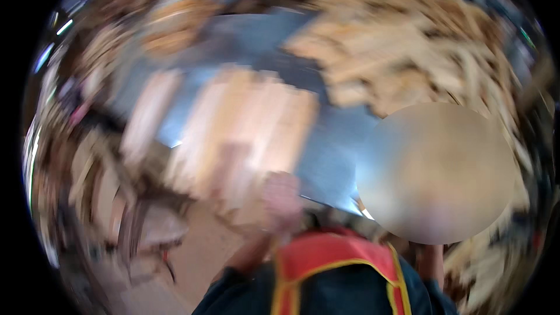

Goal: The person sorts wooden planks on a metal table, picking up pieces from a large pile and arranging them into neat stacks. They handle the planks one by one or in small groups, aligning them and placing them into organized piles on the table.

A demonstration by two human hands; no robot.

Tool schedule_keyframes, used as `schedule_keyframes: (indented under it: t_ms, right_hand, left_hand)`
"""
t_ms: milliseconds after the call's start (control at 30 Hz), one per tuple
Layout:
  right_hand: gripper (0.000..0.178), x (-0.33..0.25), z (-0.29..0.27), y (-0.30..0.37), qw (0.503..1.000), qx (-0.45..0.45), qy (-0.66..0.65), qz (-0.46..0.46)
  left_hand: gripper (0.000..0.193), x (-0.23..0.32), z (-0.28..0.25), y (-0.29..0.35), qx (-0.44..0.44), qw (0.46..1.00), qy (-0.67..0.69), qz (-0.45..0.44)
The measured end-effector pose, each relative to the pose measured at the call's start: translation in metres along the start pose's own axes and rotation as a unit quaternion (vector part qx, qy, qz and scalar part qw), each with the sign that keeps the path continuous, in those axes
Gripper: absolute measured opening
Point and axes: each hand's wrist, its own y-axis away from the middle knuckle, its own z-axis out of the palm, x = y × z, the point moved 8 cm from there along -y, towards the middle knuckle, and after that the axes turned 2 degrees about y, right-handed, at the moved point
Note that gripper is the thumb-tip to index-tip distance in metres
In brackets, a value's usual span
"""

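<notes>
My left hand (282, 198) is at the near end of a row of pale wooden boards (256, 122), touching or just above them. Motion smears its fingers, so I cannot tell whether they are closed. The boards lie side by side on a grey metal tabletop (335, 151). On the right, my right forearm (430, 262) reaches up into a large blurred oval patch. That patch hides the right hand's fingers and anything in them.
A big jumbled heap of pale wood pieces (396, 46) covers the far right. One separate board (151, 111) lies left of the row. More wood (178, 23) sits at the far left, and cut pieces (157, 224) are stacked at the lower left.
</notes>
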Motion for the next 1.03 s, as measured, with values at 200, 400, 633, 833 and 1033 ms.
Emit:
schedule_keyframes:
  t_ms: [200,400,633,833,1033]
  right_hand:
    - [0.082,0.053,-0.219,0.031,0.948,0.303,0.063,0.072]
    - [0.053,0.063,-0.125,0.019,0.968,0.145,-0.105,0.177]
    - [0.037,0.068,-0.056,0.005,0.949,0.06,-0.177,0.256]
    - [0.038,0.014,0.038,0.101,0.888,-0.096,-0.307,0.329]
    - [0.039,0.035,0.146,0.192,0.859,-0.134,-0.293,0.398]
  left_hand:
    - [0.091,0.197,0.035,-0.057,-0.153,0.961,0.165,0.159]
    - [0.093,0.287,0.077,-0.083,-0.246,0.944,0.138,0.173]
    - [0.079,0.236,0.051,-0.055,-0.437,0.31,0.833,-0.137]
    - [0.073,0.136,0.036,-0.024,-0.366,0.299,0.852,-0.226]
    - [0.065,0.053,0.049,0.001,-0.266,0.3,0.879,-0.259]
